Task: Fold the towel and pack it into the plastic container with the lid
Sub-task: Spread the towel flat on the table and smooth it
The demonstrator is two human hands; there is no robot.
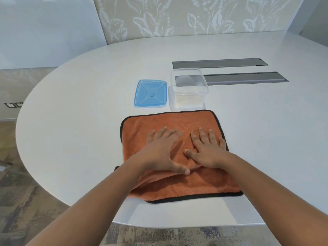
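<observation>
Left hand and right hand flat, gripping nothing, on towel (near-side ripple may skew fold).

Both hands, left hand and right hand, press flat on the orange towel; the container and lid sit beyond it on the desk.
</observation>
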